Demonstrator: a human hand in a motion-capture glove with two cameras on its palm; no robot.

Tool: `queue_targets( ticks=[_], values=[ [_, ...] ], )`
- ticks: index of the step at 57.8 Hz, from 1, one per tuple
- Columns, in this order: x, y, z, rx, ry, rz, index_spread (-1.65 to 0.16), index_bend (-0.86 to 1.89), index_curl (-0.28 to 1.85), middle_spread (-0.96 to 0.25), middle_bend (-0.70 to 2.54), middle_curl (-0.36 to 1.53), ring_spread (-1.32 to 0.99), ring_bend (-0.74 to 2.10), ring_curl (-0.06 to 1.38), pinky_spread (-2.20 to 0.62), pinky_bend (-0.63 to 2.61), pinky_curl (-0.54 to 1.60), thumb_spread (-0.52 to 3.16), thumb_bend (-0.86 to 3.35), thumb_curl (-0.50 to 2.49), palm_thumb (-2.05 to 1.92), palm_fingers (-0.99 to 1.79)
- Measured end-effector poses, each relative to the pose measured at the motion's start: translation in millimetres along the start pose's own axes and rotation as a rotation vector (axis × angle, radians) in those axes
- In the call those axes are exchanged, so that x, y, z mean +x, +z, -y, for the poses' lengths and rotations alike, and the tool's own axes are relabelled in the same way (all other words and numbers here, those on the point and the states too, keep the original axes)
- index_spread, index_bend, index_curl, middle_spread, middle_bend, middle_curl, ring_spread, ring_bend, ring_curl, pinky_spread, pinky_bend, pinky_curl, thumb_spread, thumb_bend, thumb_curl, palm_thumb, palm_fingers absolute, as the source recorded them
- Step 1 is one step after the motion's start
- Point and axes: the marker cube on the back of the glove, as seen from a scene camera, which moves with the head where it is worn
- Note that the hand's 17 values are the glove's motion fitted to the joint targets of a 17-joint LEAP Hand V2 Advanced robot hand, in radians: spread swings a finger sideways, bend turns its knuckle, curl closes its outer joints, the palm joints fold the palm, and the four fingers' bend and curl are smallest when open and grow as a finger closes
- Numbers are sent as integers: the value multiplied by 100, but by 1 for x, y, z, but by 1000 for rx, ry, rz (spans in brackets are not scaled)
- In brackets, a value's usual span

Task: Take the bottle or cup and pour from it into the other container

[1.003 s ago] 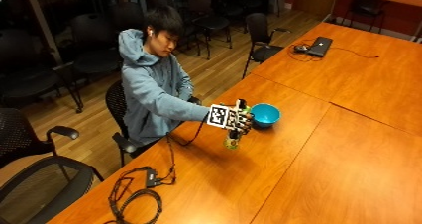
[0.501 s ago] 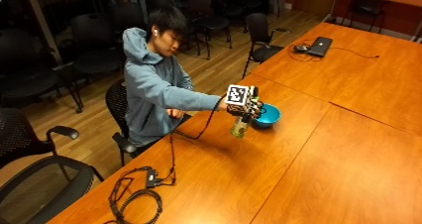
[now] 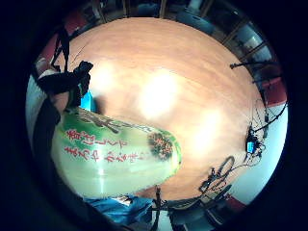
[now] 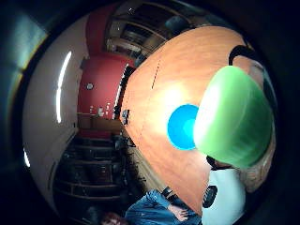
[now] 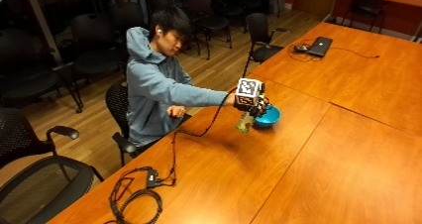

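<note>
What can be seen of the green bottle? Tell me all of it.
The green bottle looks like pale translucent plastic with a green label bearing red script and a small picture. The gloved right hand holds it lifted off the wooden table, beside and above the blue bowl. Whether it is tilted cannot be told.

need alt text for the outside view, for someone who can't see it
A seated person in a blue hoodie holds a green bottle in the gloved right hand, lifted off the wooden table and tilted beside a blue bowl. A black cable lies coiled near the table's edge, and a laptop sits at the far end.
</note>
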Motion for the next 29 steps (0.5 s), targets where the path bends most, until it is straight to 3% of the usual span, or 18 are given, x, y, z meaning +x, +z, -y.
queue_targets(
  ticks=[25, 29],
  values=[
    [-19, 9, 23, -50, -32, -135, -9, 19, 52, -5, 22, 53, -17, 38, 48, -19, 37, 36, 15, -4, 71, 109, 120],
    [-15, -11, 31, -65, -50, -188, -9, 19, 52, -5, 22, 53, -17, 38, 48, -19, 37, 36, 15, -4, 71, 109, 120]
  ],
)
